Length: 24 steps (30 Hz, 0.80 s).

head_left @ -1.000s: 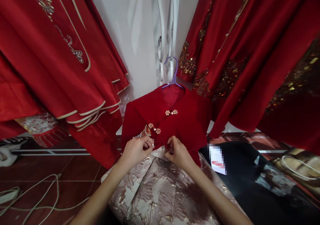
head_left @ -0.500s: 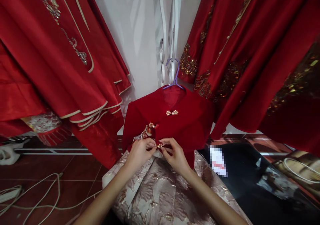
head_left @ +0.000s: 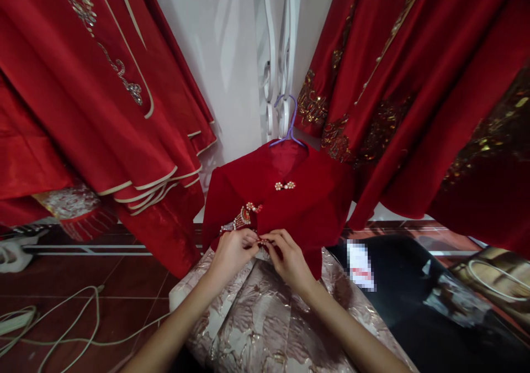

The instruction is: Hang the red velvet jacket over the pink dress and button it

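A red velvet jacket (head_left: 306, 201) hangs on a purple hanger (head_left: 291, 132), its lower part resting over the pale brocade cloth (head_left: 285, 318). At its front lower edge, my left hand (head_left: 232, 251) and my right hand (head_left: 290, 257) pinch a small beaded clasp (head_left: 263, 241) between them. Fingertips cover part of the clasp, so whether its halves are joined cannot be made out. A similar pearl clasp (head_left: 285, 185) is fastened near the neckline. To the left of the opening sits a beaded tassel ornament (head_left: 242, 218).
Long red garments (head_left: 136, 157) hang at the left, and sequined red garments (head_left: 385, 119) at the right. White cables (head_left: 97, 312) lie on the tiled floor at lower left. A black bag (head_left: 406, 284) with a pixelated label stands at right.
My right fingers have shifted slightly at the clasp, which now looks tilted and more covered. My left hand stays nearly in place.
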Motion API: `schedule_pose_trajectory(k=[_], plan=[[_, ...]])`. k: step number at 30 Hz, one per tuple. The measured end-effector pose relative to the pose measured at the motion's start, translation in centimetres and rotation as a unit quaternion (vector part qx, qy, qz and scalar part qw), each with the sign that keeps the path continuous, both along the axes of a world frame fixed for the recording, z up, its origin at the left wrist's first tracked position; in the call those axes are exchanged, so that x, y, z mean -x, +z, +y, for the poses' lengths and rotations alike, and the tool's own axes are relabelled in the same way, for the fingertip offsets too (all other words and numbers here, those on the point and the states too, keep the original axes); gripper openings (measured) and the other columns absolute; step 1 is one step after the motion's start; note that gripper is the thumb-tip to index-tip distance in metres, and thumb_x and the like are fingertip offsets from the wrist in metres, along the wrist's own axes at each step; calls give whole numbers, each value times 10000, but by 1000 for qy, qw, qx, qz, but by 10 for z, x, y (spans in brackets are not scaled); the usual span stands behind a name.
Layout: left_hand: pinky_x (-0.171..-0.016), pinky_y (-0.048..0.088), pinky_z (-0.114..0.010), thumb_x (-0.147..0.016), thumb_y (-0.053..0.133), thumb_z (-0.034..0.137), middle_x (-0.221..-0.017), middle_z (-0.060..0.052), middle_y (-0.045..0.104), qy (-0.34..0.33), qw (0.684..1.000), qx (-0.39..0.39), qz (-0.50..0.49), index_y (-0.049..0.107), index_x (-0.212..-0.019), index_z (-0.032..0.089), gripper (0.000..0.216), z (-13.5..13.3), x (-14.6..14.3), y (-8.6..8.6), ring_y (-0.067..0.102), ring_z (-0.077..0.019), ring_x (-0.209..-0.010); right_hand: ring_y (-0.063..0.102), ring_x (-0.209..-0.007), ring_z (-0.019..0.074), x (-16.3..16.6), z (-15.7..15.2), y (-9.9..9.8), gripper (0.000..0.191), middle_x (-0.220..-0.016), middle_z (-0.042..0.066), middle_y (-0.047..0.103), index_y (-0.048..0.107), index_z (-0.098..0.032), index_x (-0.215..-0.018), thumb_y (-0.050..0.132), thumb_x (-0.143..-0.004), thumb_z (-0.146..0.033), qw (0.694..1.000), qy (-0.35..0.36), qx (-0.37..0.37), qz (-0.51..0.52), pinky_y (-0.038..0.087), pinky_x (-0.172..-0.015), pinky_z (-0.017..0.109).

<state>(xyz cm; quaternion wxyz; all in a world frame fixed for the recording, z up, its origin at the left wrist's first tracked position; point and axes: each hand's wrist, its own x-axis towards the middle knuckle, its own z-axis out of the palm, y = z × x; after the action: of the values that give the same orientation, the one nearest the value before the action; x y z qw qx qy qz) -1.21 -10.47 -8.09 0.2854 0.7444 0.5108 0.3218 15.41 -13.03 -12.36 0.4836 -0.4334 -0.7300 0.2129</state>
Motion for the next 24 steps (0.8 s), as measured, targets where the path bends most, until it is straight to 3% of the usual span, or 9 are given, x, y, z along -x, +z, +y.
schedule_pose_trajectory(k=[5, 10, 19, 24], plan=[[-688, 513, -236, -722, 585, 176, -769, -5, 702, -8, 997, -30, 72, 719, -834, 226, 182, 0, 2, 0, 658, -149, -695, 586, -1006, 181, -1, 2, -2, 351, -1085, 84, 543, 564, -252, -1209, 411, -917, -133, 1000, 9, 14, -26, 489, -925, 331], [-675, 463, -236, -735, 631, 232, -831, -18, 536, -18, 989, -82, 122, 749, -832, 250, 153, 3, 5, 5, 568, -139, -745, 597, -996, 183, -1, 1, -2, 371, -1112, 81, 547, 559, -269, -1234, 397, -926, -139, 999, 2, 26, -47, 501, -909, 337], [-717, 436, -252, -761, 647, 276, -864, -20, 475, -46, 987, -95, 120, 752, -847, 256, 137, 7, 10, 6, 534, -151, -810, 605, -924, 163, -3, 3, -1, 231, -1013, 55, 596, 606, -235, -1117, 534, -897, -218, 1000, 9, 12, 22, 500, -857, 290], [-768, 444, -284, -773, 639, 257, -861, -26, 483, -47, 986, -109, 121, 749, -852, 250, 135, 7, 6, 1, 539, -163, -842, 604, -921, 156, 3, 4, -1, 186, -965, 42, 601, 620, -222, -1027, 480, -914, -178, 1000, -18, 3, 19, 481, -859, 273]])
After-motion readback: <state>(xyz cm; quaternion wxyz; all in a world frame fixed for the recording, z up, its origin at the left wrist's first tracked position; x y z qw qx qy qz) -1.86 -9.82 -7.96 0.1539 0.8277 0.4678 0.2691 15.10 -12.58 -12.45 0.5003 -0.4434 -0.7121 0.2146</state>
